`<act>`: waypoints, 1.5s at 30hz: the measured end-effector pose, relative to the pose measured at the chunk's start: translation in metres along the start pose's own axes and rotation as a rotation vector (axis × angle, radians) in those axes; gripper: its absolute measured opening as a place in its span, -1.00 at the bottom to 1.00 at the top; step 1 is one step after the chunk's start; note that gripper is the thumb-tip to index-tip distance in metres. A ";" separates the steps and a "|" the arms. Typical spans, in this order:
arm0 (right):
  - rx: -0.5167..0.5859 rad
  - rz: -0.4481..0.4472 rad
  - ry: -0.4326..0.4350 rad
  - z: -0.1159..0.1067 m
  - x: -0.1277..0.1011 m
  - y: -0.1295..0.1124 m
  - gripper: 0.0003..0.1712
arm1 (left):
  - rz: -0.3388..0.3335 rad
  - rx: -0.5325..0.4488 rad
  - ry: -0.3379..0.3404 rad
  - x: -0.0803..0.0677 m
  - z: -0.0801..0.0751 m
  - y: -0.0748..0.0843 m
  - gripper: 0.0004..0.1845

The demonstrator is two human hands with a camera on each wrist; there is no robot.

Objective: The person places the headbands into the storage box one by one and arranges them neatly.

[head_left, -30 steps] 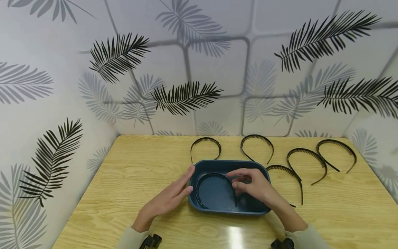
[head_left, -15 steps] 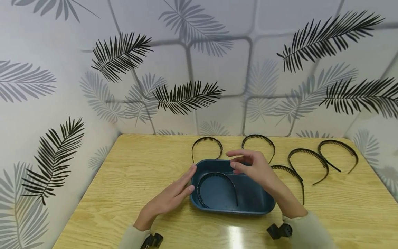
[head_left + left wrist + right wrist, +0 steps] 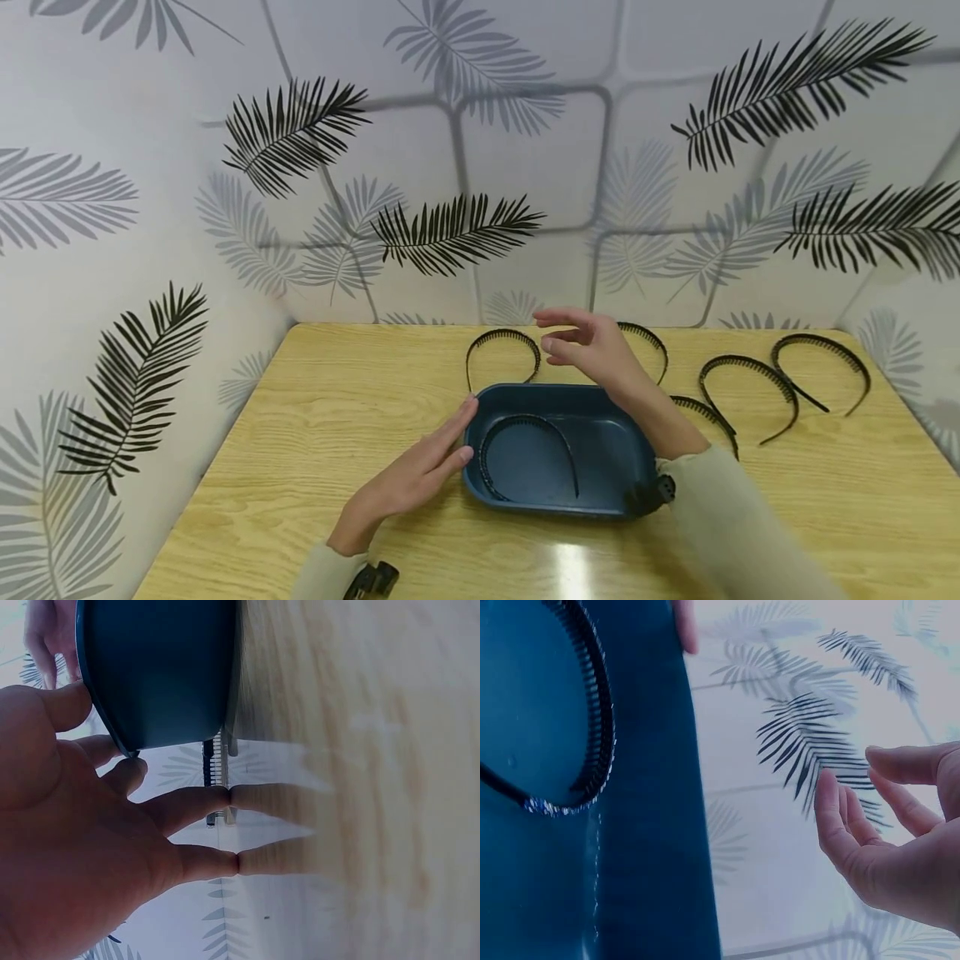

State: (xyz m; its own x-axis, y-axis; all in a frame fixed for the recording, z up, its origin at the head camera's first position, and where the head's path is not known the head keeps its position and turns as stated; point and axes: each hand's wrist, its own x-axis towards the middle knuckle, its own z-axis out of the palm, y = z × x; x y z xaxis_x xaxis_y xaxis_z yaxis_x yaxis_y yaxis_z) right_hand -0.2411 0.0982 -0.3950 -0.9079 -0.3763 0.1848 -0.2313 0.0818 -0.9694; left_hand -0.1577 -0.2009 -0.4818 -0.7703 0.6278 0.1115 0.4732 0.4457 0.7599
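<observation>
A dark blue oblong tray (image 3: 611,450) stands on the table, with a black toothed headband (image 3: 525,418) lying in its left part. My left hand (image 3: 412,475) rests against the tray's left end, fingers straight. In the left wrist view, its thumb and some fingers are at the rim while two fingertips meet the table. Beyond the tray's far rim hovers my right hand (image 3: 588,346), holding nothing, its thumb and fingers apart and loosely bent. It is between a headband (image 3: 502,333) at the back and another headband (image 3: 648,335), which the hand and forearm partly hide.
Right of the tray lie a partly covered headband (image 3: 701,406), a headband (image 3: 750,361) and a third headband (image 3: 821,339) at the far right. A patterned wall (image 3: 420,292) rises behind the wooden table (image 3: 337,392).
My right hand has left the headband in the tray, risen and moved away over the far rim toward the back of the table. The left hand stays at the tray's end.
</observation>
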 end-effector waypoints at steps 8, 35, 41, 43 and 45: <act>0.050 0.095 0.036 -0.002 0.027 0.012 -0.45 | 0.010 -0.002 -0.004 0.001 0.000 0.000 -0.33; -0.142 0.310 0.038 0.003 0.069 0.074 -0.45 | -0.009 0.013 0.002 0.000 0.001 -0.001 -0.32; -0.209 0.335 -0.007 0.005 0.072 0.082 -0.46 | -0.002 0.006 0.003 0.000 0.000 -0.001 -0.32; -0.228 0.348 -0.016 0.006 0.072 0.084 -0.46 | -0.001 0.006 0.003 0.000 0.000 -0.001 -0.32; -0.231 0.364 -0.021 0.007 0.073 0.087 -0.46 | 0.001 0.006 0.004 -0.001 0.000 -0.001 -0.32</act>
State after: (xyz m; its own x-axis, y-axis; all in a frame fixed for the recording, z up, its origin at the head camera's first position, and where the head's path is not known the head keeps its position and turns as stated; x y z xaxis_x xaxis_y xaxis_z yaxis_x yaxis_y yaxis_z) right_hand -0.3247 0.0713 -0.4669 -0.9381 -0.3029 -0.1681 0.0285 0.4161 -0.9089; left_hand -0.1579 -0.2019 -0.4827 -0.7714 0.6259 0.1152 0.4770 0.4488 0.7557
